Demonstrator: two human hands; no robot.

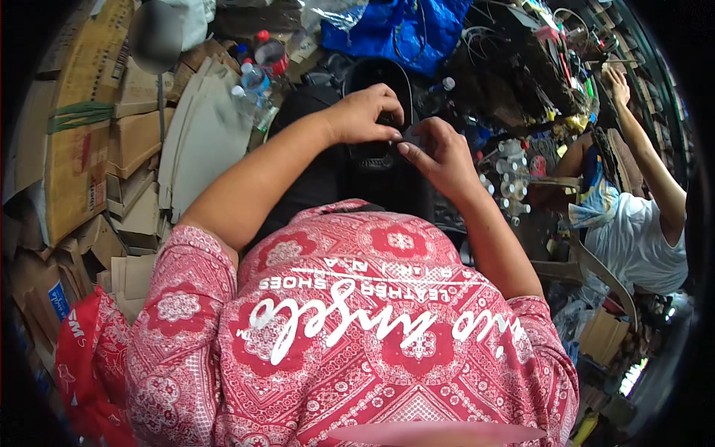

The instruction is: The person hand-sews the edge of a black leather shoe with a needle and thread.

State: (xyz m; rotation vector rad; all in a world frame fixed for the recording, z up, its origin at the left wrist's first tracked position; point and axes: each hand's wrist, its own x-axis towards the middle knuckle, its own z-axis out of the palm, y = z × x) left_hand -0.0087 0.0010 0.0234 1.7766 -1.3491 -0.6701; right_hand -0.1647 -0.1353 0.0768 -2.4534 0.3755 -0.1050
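Observation:
Over my lap, my left hand and my right hand meet, fingertips almost touching. Both are closed in a pinch at a small dark piece; its kind is too small and dark to make out. Just beneath and beyond them stands a black, round-ended container, its rim showing past my left fingers. Its inside is mostly dark and partly covered by my hands. My legs in dark trousers lie on either side, hard to tell from the black container.
Flattened cardboard and grey board sheets stack at left. Plastic bottles lie ahead, beside a blue sheet. Clear bottles cluster at right, near another person in a white shirt. A red bag sits lower left.

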